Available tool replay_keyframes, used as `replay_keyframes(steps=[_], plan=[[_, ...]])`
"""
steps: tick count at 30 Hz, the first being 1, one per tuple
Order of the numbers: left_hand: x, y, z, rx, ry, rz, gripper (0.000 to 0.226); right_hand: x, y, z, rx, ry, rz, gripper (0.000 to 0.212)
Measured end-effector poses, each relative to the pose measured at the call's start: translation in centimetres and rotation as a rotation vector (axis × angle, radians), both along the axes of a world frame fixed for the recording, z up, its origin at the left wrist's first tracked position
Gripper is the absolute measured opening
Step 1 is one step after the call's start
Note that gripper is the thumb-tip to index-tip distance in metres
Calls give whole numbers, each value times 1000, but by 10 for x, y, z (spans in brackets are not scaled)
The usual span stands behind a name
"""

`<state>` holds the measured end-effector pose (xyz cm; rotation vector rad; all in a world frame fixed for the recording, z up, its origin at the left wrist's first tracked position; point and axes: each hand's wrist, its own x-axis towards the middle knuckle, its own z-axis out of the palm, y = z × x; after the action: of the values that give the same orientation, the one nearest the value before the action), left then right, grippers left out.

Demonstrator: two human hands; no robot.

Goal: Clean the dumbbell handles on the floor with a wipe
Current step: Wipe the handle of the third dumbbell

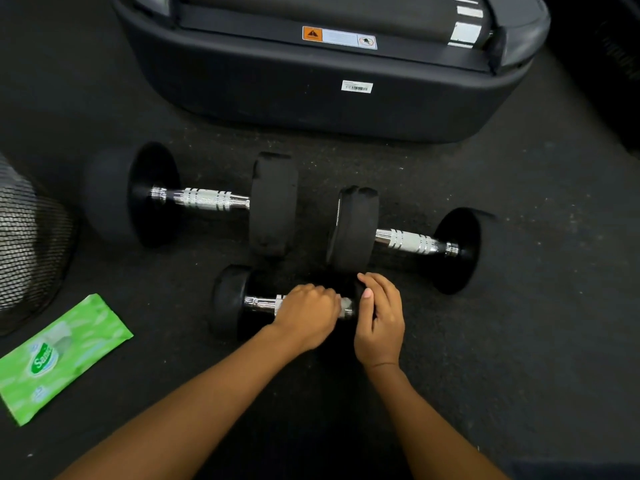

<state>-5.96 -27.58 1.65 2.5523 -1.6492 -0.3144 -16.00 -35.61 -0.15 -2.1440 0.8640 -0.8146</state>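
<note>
Kneeling over three dumbbells, a person is gripping the nearest dumbbell's handle point(263, 303) at 6 o'clock with the left hand point(306, 315) clenched, any wipe hidden; the right hand point(379, 322) is cupping its end weight. Heavy, stiff, likely rolling: steadying the ends seems wise.

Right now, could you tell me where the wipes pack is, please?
In the head view the green wipes pack lies flat on the floor at lower left, just below the mesh bin and left of the small dumbbell under both hands.
</note>
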Motion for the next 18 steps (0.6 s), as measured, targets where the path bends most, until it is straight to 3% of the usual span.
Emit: replay_keyframes(steps=[5, 8, 11, 18], plan=[[7, 13, 0, -106, 58, -76, 46, 0, 0, -1, -6, -19, 12, 39], [15, 11, 0, 36, -42, -68, 38, 0, 0, -2, -5, -14, 4, 39], [8, -2, 9, 58, -45, -7, 41, 0, -1, -2, -16, -18, 3, 40], [8, 19, -9, -220, 27, -90, 39, 1, -1, -2, -16, -16, 4, 39]])
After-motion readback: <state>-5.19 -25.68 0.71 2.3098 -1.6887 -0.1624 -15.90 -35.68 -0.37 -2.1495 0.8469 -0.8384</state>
